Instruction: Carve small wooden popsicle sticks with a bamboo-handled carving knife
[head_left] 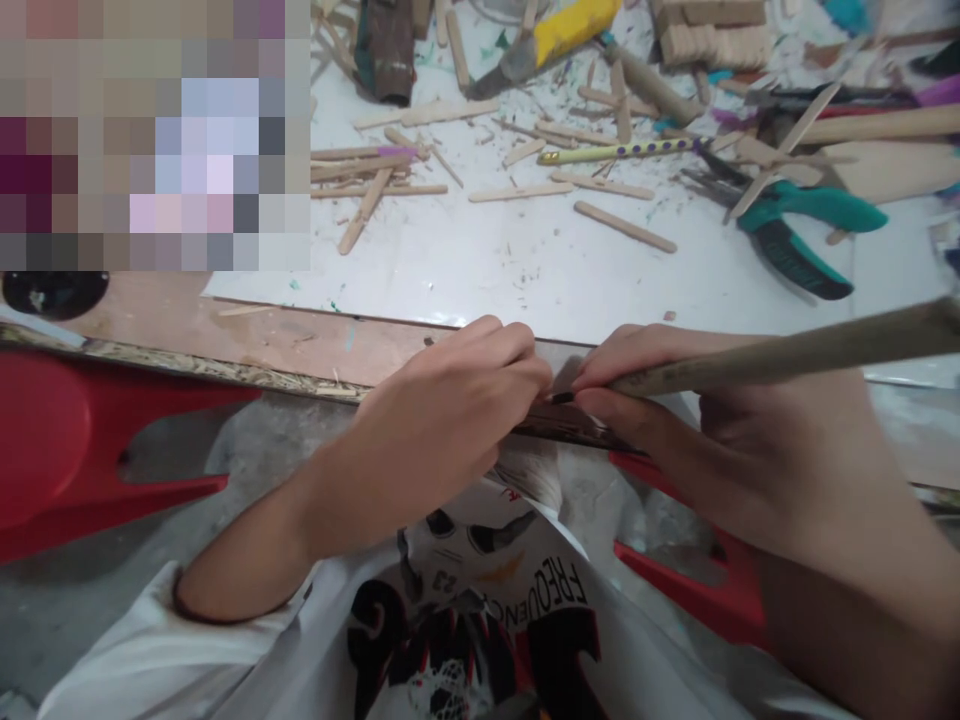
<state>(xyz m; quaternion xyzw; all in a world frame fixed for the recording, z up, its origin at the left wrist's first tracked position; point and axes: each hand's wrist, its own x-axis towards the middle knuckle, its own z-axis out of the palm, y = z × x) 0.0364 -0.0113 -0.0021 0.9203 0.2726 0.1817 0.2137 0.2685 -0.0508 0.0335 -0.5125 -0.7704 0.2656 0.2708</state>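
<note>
My right hand (675, 400) is closed around a tool with a long, grey-brown wooden handle (780, 350), which slants up to the right. A short dark tip (562, 397) shows past my thumb and forefinger and points at my left fingertips. My left hand (465, 390) is at the table's near edge with its fingers curled in. Whatever it grips is hidden under the fingers. Both hands nearly meet just above the edge.
Loose craft sticks (626, 227) lie scattered across the white board (450, 270). Teal-handled pliers (817, 215), a yellow-handled tool (574, 30) and a stack of sticks (712, 40) are farther back. Red plastic seats (45, 440) flank me below the table.
</note>
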